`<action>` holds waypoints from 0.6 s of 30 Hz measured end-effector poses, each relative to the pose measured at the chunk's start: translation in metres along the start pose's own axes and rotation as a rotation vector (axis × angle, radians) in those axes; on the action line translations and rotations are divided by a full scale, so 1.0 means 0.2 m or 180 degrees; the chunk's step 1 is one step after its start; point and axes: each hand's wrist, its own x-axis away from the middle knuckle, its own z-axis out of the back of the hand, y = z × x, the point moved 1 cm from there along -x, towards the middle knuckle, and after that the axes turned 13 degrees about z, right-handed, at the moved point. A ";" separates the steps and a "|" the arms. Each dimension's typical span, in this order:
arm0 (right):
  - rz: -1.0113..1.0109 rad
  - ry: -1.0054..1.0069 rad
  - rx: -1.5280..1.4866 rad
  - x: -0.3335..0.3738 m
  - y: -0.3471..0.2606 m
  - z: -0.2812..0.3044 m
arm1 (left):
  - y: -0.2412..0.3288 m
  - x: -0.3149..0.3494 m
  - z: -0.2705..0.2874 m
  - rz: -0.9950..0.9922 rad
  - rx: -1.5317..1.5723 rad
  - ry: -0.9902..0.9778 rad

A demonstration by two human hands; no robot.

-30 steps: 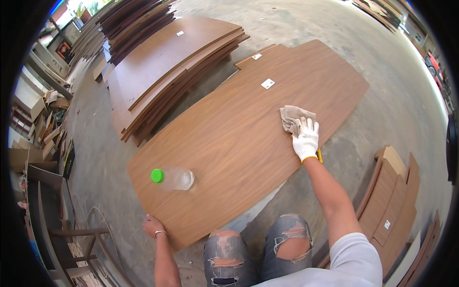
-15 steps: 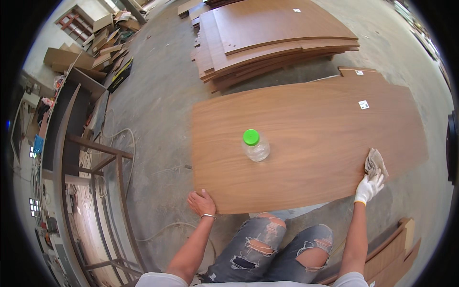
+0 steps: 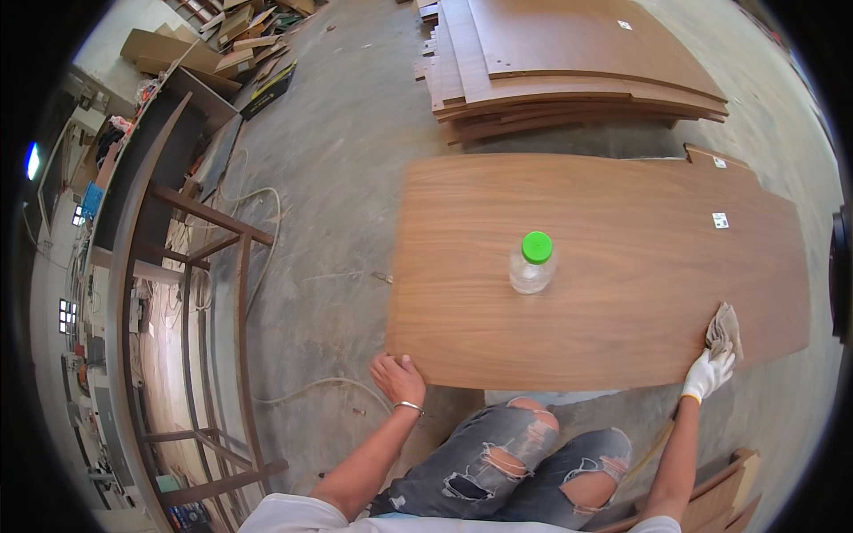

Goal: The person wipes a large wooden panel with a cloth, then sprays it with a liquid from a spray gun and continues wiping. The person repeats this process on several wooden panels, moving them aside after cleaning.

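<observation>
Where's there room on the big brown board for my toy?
The brown board has bare room between the green-capped bottle and the rag, and another patch between the bottle and the board's left edge. It's crowded at the near right, where the gloved right hand meets the rag; the bare left hand takes the near left corner.

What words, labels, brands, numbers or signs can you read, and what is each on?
No text is legible.
Near white label on the wood-grain panel: too small to read.
Middle white label on the board jutting out behind it: too small.
Far white label on the stacked boards: too small.
Black-and-yellow object on the floor: markings too blurred.
</observation>
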 end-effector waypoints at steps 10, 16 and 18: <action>0.0128 -0.0012 -0.0063 -0.02 -0.02 -0.03 | -0.23 -0.15 0.11 0.2766 0.2817 -0.3202; 0.0027 0.0316 -0.0435 0.01 0.08 -0.06 | -0.21 -0.13 0.06 0.2718 0.2732 -0.3068; -0.0071 0.0327 -0.0702 0.05 0.07 -0.05 | -0.26 -0.18 0.05 0.2615 0.2693 -0.3037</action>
